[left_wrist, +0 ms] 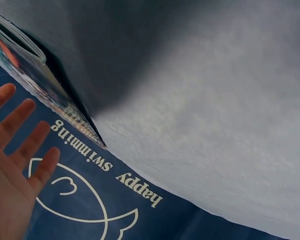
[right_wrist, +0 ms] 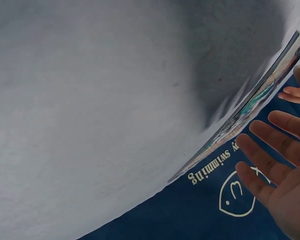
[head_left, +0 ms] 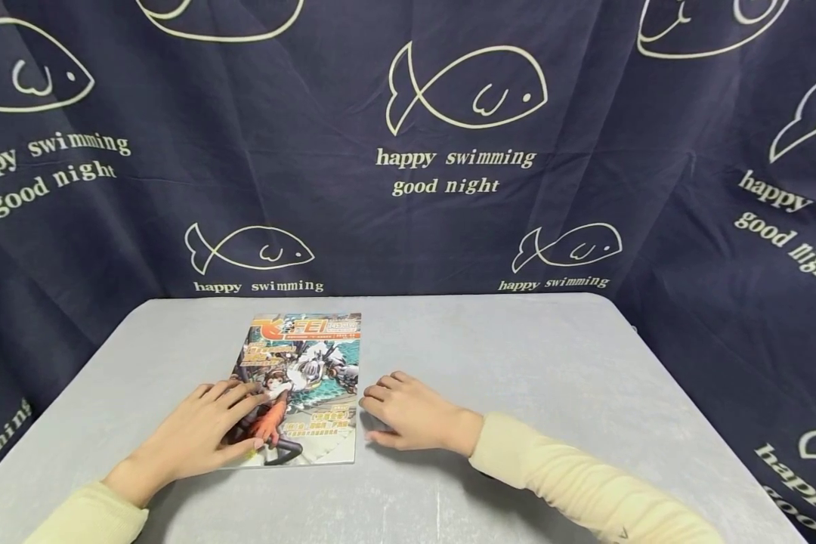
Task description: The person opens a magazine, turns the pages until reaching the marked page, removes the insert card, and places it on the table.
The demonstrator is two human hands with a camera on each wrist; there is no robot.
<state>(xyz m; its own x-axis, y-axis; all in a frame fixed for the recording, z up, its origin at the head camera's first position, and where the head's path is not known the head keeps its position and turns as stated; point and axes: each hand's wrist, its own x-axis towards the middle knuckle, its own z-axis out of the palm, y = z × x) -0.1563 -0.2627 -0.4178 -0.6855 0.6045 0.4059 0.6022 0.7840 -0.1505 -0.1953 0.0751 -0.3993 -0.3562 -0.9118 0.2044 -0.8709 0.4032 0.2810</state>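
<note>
A magazine [head_left: 319, 408] with a colourful illustrated cover and orange lettering lies face up on the grey table, left of centre. Over its lower left side is my left hand [head_left: 200, 431], fingers spread and relaxed, covering part of the cover. My right hand [head_left: 411, 412] is just off the magazine's right edge, its fingers loosely bent and holding nothing. In the left wrist view the left hand's fingers [left_wrist: 27, 127] stand apart from one another beside the magazine [left_wrist: 55, 90]. The right wrist view has the right hand [right_wrist: 285, 165] with fingers extended near the magazine's edge [right_wrist: 255, 100].
The grey table [head_left: 517, 363] has rounded far corners. Behind it and along both sides hangs a dark blue curtain [head_left: 340, 151] printed with fish outlines and white words.
</note>
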